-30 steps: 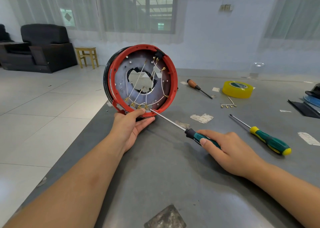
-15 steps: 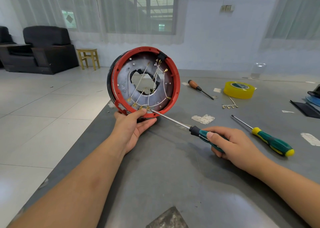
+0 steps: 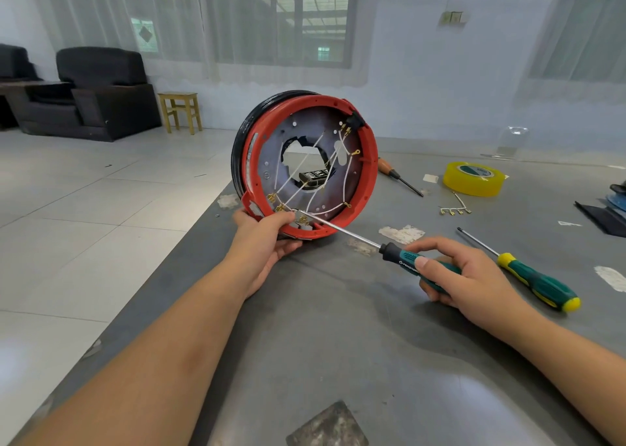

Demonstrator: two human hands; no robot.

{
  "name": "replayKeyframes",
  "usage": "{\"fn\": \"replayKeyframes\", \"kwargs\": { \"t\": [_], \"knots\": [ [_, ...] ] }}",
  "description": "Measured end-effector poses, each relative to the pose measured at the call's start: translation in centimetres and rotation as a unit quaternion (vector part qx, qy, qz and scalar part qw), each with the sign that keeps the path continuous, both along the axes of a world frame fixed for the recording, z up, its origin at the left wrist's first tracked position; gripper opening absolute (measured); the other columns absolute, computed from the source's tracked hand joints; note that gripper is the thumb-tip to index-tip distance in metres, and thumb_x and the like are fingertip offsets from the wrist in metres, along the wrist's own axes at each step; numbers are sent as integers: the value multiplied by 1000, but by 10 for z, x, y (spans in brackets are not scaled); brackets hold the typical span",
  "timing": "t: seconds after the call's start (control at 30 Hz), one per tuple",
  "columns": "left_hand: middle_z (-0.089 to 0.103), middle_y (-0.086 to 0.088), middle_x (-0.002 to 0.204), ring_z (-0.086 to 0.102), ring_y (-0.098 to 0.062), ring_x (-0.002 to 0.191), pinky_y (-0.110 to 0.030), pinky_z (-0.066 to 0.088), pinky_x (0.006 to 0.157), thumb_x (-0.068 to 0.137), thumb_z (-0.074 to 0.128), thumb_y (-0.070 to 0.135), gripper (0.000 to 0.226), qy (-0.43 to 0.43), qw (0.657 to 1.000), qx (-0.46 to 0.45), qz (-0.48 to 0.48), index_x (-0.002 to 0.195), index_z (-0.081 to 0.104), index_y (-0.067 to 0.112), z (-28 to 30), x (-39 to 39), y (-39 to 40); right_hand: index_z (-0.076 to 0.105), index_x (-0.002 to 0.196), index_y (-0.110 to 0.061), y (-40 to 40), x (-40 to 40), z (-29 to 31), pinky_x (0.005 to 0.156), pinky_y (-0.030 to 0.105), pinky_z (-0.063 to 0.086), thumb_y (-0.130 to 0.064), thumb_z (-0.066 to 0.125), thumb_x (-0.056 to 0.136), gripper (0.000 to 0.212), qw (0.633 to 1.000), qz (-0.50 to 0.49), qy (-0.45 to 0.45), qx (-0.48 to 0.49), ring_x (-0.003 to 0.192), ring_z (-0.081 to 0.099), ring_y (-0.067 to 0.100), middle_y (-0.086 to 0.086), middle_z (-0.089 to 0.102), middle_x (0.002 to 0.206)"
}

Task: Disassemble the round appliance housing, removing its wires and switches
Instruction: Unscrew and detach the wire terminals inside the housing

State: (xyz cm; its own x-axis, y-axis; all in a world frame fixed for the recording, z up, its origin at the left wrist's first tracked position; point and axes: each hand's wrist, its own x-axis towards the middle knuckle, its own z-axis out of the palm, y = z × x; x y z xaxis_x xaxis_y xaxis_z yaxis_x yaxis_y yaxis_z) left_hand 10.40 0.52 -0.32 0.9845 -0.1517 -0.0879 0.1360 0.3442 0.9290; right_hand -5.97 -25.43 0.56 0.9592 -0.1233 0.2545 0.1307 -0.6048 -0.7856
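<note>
Terminal-release step: housing (image 3: 367, 174) gripped by left hand (image 3: 267, 239) at 7 o'clock; screwdriver (image 3: 399, 257), clasped in right hand (image 3: 471, 276), at terminals (image 3: 288, 208). Next: pry gently.

Bright, even daylight enters through the curtained window (image 3: 281, 18) straight ahead. Below it, the grey desk (image 3: 338, 344) shows soft shadows and pale glare. Wide-angle bending curves the edges.

Two bare forearms and hands

No sleeves, gloves, watch or rings show on the left hand (image 3: 262, 242) or right hand (image 3: 464, 276); fingernails are short and unpainted.
</note>
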Motion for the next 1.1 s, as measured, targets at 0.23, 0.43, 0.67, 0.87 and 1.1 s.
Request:
{"fn": "replayKeyframes", "kwargs": {
  "t": [0.23, 0.43, 0.67, 0.87, 1.1],
  "knots": [
    [81, -12, 99, 80, -23, 90, -29, 64, 71, 89, 80, 5, 23, 13, 999, 2, -36, 109, 68, 9, -1, 6, 18, 69, 102, -50, -7, -2, 8, 54, 16, 46, -30, 60, 99, 22, 999, -11, -9, -33, 53, 57, 8, 4, 66, 63],
    [77, -21, 116, 77, -35, 104, -37, 65, 79, 75, 87, 6, 52, 40, 994, -58, -85, 122, 67, -4, 0, 4, 36, 70, 102, -53, -7, 0, 7, 55, 12, 44, -34, 61, 97, 21, 999, 1, -11, -47, 53, 57, 6, 1, 67, 62],
    [70, -33, 123, 75, -43, 107, -45, 65, 82, 89, 73, -6, 50, 39, 992, -67, -103, 134, 55, -17, -2, 3, 42, 69, 104, -61, -14, 3, 9, 61, 26, 52, -42, 63, 91, 23, 999, -16, 8, -39, 58, 61, 8, 0, 70, 66],
    [76, -26, 110, 75, -47, 102, -47, 66, 76, 74, 78, -12, 75, 34, 992, -71, -102, 140, 49, 7, -2, 2, 40, 67, 100, -65, -14, 3, 19, 56, 20, 49, -38, 66, 93, 28, 998, -16, 7, -54, 55, 59, 4, -2, 70, 64],
    [78, -19, 89, 77, -47, 95, -47, 65, 71, 82, 73, -20, 63, 18, 995, -51, -89, 127, 49, 17, -4, 4, 36, 67, 97, -68, -11, 2, 22, 55, 19, 52, -44, 65, 90, 25, 997, -13, -6, -79, 67, 68, 9, -13, 73, 75]
  ]
}}
